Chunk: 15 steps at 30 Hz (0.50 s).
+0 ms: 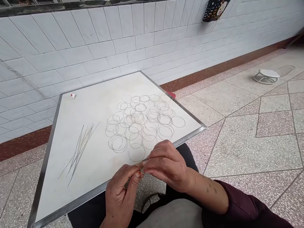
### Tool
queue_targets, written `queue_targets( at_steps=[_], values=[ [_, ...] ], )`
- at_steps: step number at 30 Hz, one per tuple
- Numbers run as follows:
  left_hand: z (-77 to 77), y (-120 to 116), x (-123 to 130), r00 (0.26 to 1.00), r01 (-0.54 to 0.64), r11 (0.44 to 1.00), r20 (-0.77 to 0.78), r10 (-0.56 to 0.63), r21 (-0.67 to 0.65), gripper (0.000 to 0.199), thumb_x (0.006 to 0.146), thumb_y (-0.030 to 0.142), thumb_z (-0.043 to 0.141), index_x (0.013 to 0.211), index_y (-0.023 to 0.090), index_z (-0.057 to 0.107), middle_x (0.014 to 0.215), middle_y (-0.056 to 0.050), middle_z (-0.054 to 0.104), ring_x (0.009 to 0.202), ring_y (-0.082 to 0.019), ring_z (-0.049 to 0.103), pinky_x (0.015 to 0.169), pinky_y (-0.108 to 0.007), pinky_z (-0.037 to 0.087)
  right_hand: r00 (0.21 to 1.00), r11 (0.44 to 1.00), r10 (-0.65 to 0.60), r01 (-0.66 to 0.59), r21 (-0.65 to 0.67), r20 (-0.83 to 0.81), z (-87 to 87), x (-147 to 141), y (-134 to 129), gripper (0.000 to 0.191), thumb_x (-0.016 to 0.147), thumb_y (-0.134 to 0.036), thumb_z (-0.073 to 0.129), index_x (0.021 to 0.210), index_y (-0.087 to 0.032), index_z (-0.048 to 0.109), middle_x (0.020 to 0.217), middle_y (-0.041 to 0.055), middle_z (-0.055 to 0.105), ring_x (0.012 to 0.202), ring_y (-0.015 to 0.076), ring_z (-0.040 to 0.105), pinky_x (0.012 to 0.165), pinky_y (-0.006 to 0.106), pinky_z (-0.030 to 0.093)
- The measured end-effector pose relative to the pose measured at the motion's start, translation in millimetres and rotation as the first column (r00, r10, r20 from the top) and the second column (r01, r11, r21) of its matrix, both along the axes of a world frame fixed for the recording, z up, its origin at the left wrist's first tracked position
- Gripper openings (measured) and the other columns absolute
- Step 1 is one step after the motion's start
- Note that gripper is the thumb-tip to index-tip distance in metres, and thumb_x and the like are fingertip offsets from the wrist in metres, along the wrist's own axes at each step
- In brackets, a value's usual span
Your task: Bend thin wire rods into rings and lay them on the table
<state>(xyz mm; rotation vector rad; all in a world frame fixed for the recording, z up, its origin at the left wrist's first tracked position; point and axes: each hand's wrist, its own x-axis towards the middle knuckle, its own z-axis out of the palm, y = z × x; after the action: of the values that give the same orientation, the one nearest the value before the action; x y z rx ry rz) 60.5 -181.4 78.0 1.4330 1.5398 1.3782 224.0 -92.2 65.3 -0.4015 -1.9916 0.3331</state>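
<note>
My left hand and my right hand meet just above the table's near edge, both closed in a pinch with their fingertips nearly touching. Between the fingertips is a thin wire, mostly hidden by the fingers. Just beyond them lies a single wire ring, close to the right fingers. Farther up the white table spreads a group of overlapping thin wire rings. To the left, several straight wires lie in a loose, crossing bundle.
A small red-and-white object sits at the table's far left corner. A metal strip edges the table, which stands by a white tiled wall. On the floor at right is a low white stool. A dark patterned bag hangs above.
</note>
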Motion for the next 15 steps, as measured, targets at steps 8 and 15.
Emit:
queue_targets(
  at_steps=[8,15],
  values=[
    [-11.8,-4,-9,1.0,0.008,0.999,0.027,-0.007,-0.041,0.021,0.092,0.03,0.061,0.101,0.03,0.08,0.075,-0.003,0.066,0.07,-0.019,0.06,0.062,-0.03,0.049,0.999,0.992,-0.045,0.044,0.117,0.004,-9.3,-9,4,0.02,0.094,-0.023,0.068,0.114,-0.024,0.069,0.093,0.003,0.066,0.089,0.0178,0.058,0.08,0.034,0.051],
    [-15.1,-3,-14,0.973,-0.064,0.991,0.215,0.089,-0.12,0.018,0.092,0.034,0.062,0.095,0.028,0.08,0.072,-0.002,0.062,0.07,-0.019,0.057,0.065,-0.029,0.049,0.997,0.975,0.021,-0.038,0.218,0.081,-24.5,-15,9,0.034,0.095,-0.015,0.061,0.125,-0.028,0.066,0.101,0.0015,0.071,0.095,0.0192,0.059,0.083,0.036,0.053]
  ],
)
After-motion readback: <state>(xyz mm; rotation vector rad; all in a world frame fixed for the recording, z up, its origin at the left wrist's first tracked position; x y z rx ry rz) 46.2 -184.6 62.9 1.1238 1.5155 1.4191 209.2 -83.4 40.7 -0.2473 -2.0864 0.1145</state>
